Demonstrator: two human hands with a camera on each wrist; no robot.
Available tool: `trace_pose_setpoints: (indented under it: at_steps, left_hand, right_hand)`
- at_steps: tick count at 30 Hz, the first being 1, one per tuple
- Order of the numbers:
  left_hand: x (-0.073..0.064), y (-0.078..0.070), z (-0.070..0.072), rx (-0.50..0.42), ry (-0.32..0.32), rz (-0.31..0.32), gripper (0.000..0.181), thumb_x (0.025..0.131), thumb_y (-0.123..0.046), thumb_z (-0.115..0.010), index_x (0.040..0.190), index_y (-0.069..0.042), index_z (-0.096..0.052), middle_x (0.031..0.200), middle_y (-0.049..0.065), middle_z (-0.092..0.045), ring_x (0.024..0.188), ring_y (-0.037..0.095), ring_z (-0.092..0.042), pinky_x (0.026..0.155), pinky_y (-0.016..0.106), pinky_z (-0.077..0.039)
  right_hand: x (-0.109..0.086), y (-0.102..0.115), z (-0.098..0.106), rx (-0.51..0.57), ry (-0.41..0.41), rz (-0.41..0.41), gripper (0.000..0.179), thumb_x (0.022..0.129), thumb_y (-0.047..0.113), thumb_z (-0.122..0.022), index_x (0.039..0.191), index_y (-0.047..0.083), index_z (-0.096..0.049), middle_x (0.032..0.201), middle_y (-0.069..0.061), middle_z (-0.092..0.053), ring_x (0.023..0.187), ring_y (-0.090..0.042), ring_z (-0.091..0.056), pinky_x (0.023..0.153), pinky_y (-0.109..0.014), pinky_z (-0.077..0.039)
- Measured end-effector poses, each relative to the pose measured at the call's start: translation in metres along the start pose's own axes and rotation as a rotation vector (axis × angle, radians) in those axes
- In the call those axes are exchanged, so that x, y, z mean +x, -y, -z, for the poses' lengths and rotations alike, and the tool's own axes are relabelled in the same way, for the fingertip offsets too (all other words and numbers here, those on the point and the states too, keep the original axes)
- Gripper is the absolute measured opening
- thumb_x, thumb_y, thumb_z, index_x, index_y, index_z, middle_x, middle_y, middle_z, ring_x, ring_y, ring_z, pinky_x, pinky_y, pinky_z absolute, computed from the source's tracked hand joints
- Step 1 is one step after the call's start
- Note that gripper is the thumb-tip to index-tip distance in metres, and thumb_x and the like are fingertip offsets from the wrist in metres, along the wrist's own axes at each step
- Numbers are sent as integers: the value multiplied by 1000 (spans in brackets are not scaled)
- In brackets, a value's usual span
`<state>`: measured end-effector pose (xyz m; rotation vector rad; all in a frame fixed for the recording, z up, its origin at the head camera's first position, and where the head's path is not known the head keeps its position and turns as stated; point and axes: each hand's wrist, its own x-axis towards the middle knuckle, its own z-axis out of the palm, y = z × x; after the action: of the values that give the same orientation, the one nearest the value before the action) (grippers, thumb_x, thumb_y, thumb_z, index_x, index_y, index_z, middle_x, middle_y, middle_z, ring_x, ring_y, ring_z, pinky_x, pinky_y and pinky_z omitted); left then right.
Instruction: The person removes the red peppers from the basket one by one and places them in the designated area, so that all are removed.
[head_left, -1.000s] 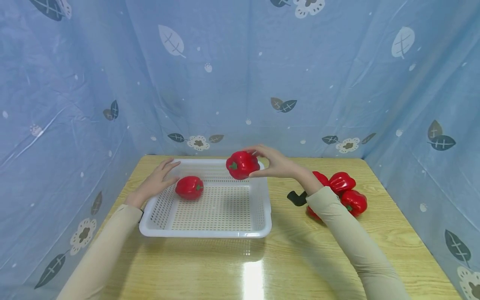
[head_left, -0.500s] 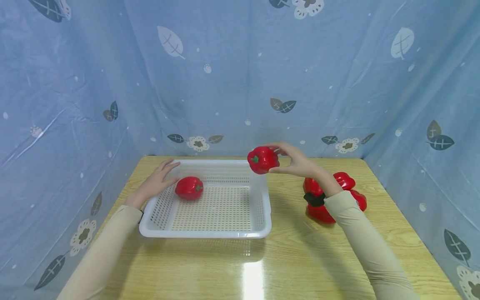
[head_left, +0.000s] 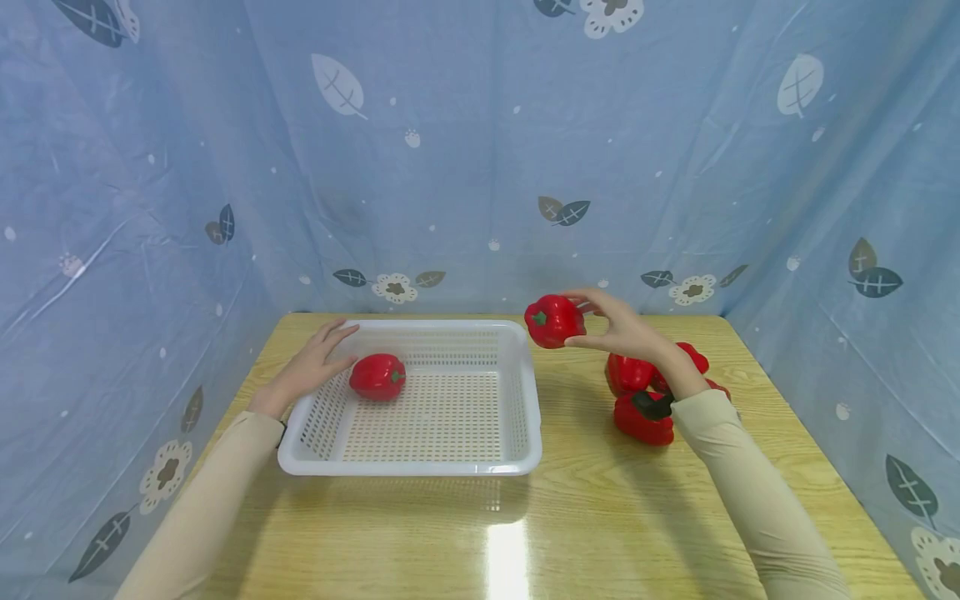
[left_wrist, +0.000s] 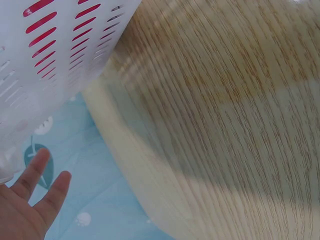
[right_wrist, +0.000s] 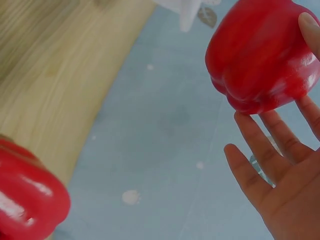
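Just right of the white basket [head_left: 408, 468], my right hand [head_left: 618, 327] holds up a red bell pepper [head_left: 553, 322] between thumb and fingertips; its green stem faces left in the head view. The right wrist view shows the same bell pepper [right_wrist: 260, 55] gripped above the spread right hand [right_wrist: 290, 185]. At the basket's left rim, my left hand [head_left: 303, 367] lies with fingers extended and holds nothing. Another red bell pepper [head_left: 377, 377] lies inside the basket close to that hand. In the left wrist view, two left fingers [left_wrist: 52, 200] show beside the basket's slotted wall [left_wrist: 55, 55].
Several red bell peppers [head_left: 643, 419] are grouped on the wooden table [head_left: 390, 542] at the right, partly hidden by my right forearm. A blue patterned curtain [head_left: 450, 150] stands behind the table and along both sides.
My right hand has moved right with the bell pepper, from over the basket to beyond its right rim. The left hand and the basket's bell pepper have stayed put.
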<state>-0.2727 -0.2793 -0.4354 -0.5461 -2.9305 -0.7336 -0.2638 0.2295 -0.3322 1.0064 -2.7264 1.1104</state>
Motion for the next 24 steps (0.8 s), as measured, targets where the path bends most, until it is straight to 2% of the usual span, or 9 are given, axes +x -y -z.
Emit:
trace_pose_setpoints:
  at_steps: [4, 14, 21, 24]
  left_hand:
    - [0, -1, 1, 1, 10, 6, 63, 92, -38, -55, 145, -15, -31, 152, 20, -14, 136, 45, -16, 101, 69, -21]
    - [0, -1, 1, 8, 0, -3, 61, 92, -35, -56, 144, -13, -32, 151, 20, -15, 136, 45, -17, 102, 68, -22]
    - [0, 0, 0, 5, 1, 0, 62, 92, -37, -55, 144, -14, -32, 152, 19, -14, 136, 45, -16, 101, 68, -21]
    - [0, 1, 0, 4, -1, -1, 62, 92, -39, -55, 144, -15, -32, 152, 19, -14, 136, 45, -17, 101, 69, -22]
  right_hand:
    - [-3, -27, -2, -26, -16, -15, 71, 75, 25, -78, 136, 17, -42, 131, -3, -49, 114, -26, -51, 98, -49, -40]
    - [-15, -49, -3, -69, -12, -98, 74, 74, 32, -78, 136, 16, -41, 131, -6, -49, 112, -26, -50, 96, -51, -40]
    - [-20, -65, -9, -108, 18, -163, 76, 75, 41, -75, 137, 17, -40, 129, -6, -51, 114, -27, -49, 89, -48, -47]
    - [-20, -69, -13, -105, 33, -181, 76, 75, 40, -76, 137, 15, -40, 128, -9, -52, 114, -28, -49, 85, -47, -50]
